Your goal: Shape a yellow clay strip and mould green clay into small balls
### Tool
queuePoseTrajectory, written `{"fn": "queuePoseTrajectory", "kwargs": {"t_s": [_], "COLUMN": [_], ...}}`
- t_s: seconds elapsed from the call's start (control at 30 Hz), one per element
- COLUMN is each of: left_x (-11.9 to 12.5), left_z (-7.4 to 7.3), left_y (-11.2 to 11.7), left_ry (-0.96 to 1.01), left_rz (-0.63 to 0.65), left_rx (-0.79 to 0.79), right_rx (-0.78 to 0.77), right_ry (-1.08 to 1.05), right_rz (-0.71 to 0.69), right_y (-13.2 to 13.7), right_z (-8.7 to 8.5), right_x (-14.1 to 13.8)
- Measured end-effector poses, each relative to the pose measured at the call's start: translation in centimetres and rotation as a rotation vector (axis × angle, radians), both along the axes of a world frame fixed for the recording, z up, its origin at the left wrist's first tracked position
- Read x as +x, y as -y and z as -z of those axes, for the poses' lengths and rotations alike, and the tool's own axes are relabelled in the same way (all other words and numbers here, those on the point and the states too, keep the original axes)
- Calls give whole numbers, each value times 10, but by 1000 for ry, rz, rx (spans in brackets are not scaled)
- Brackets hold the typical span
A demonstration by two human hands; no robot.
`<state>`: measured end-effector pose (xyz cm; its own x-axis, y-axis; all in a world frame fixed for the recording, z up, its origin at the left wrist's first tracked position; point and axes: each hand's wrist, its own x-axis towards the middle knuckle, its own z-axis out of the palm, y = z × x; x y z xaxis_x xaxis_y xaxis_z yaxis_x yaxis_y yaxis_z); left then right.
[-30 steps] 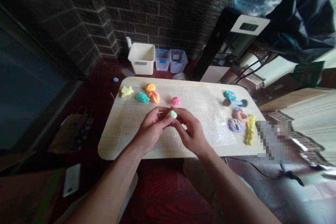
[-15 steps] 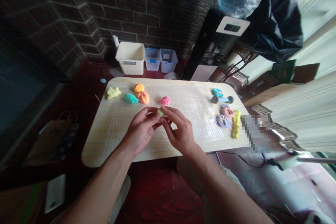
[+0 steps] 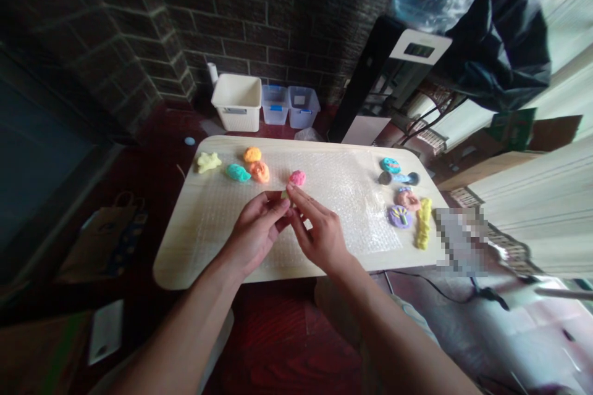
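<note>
My left hand (image 3: 256, 231) and my right hand (image 3: 317, 231) meet over the middle of a pale wooden table (image 3: 194, 259), above a sheet of bubble wrap (image 3: 352, 203). Between their fingertips sits a small pale green clay lump (image 3: 284, 195), almost hidden by the fingers. Both hands pinch it, the right fingers laid long across it. Just beyond the hands lies a pink clay piece (image 3: 297, 178).
Yellow (image 3: 208, 162), teal (image 3: 238, 173) and orange (image 3: 256, 163) clay shapes lie at the table's far left. More clay figures (image 3: 404, 200) and a yellow strip (image 3: 423, 223) sit at the right. A white bin (image 3: 237, 102), clear boxes (image 3: 290, 105) and a water dispenser (image 3: 393, 68) stand behind.
The green lump has sunk deeper between my fingers and shows less. My right fingers have stretched out over it. The view shifted slightly.
</note>
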<state>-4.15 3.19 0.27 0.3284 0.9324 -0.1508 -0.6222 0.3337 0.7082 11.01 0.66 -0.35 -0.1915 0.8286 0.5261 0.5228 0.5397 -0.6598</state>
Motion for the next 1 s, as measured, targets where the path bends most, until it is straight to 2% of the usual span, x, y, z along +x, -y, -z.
{"fn": "queuePoseTrajectory", "kwargs": {"t_s": [0.1, 0.17, 0.3, 0.4, 0.47, 0.53, 0.63, 0.87, 1.0], "left_x": [-2, -3, -2, -1, -1, -1, -1, -4, -5], "left_z": [0, 2, 8, 10, 8, 4, -2, -4, -5], "left_y": [0, 0, -2, -1, 1, 3, 5, 4, 3], "left_ry": [-57, -111, -382, -549, -596, -643, -722, -782, -814], "left_rz": [41, 43, 4, -31, -56, -93, -122, -210, -217], "left_rx": [42, 78, 279, 439, 535, 631, 743, 727, 770], "right_rx": [-45, -119, -404, -638, -713, -726, -715, -790, -766], "right_ry": [-85, -231, -616, -790, -832, -856, -882, -887, -889], "right_rz": [-33, -28, 38, -78, -187, -240, -237, -273, -280], "right_y": [2, 1, -6, -12, -13, -14, -13, -11, -12], "right_z": [-1, -2, -4, -2, -1, -1, -4, -5, -2], "right_x": [0, 2, 9, 14, 16, 15, 14, 11, 11]}}
